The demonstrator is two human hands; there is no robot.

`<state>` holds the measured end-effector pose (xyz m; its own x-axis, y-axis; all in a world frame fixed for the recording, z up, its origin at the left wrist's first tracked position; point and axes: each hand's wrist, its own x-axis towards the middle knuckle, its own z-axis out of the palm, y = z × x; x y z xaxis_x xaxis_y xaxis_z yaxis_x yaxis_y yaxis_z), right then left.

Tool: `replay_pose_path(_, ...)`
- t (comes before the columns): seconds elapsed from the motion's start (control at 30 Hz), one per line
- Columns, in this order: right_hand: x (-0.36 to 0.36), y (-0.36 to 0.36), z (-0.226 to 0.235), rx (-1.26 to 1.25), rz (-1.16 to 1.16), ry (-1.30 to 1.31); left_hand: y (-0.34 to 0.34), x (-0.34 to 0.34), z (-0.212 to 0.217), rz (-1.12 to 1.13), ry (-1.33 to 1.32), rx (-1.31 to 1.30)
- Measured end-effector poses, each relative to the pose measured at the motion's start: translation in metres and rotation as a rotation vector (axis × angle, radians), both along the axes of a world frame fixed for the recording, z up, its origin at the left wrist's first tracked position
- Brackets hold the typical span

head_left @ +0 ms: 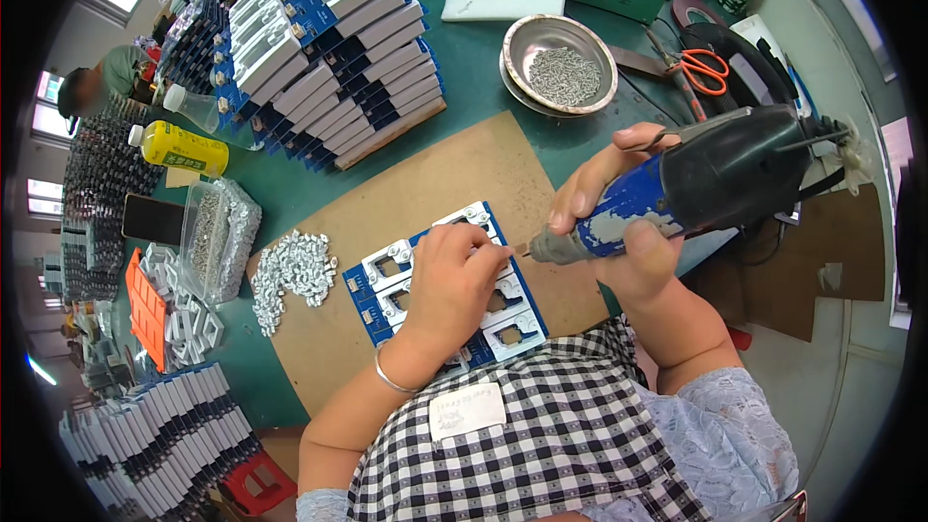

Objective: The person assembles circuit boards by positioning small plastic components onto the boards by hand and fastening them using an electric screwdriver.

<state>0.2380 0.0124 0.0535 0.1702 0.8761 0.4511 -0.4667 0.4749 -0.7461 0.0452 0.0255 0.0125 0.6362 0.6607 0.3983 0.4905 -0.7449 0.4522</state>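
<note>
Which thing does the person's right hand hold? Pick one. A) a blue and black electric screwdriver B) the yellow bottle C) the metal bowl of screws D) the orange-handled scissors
A: the right hand grips the blue and black electric screwdriver, its tip aimed at the blue board under the left hand; the scissors lie apart on the table.

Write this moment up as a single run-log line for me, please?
left hand: pressing on blue circuit board | right hand: gripping electric screwdriver, tip at board | nearby: white clips pile, screw bowl | surface: cardboard sheet
</note>
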Motion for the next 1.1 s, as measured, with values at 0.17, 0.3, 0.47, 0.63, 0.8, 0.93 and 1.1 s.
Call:
replay_pose_path(0.17,-0.008,0.000,0.011,0.003,0.028,-0.037,0.001,0.000,0.001,0.081,-0.043,-0.133)
replay_pose_path(0.3,-0.003,0.000,0.015,0.036,0.156,-0.196,0.001,-0.003,0.002,0.090,-0.040,-0.145)
replay_pose_path(0.47,-0.005,0.000,0.014,-0.008,0.157,-0.411,0.002,-0.002,-0.004,0.069,-0.082,-0.134)
replay_pose_path(0.63,-0.011,-0.002,0.012,0.042,0.164,-0.462,0.004,-0.007,-0.007,0.071,-0.094,-0.119)
replay_pose_path(0.8,-0.025,0.006,0.008,0.235,0.245,-0.364,0.003,-0.007,-0.013,0.040,-0.139,-0.105)
replay_pose_path(0.93,-0.028,0.004,0.000,0.142,0.229,-0.409,0.000,-0.006,-0.012,0.084,-0.164,-0.116)
replay_pose_path(1.1,-0.025,0.010,-0.016,0.141,0.220,-0.351,0.002,-0.002,-0.016,0.029,-0.191,-0.154)
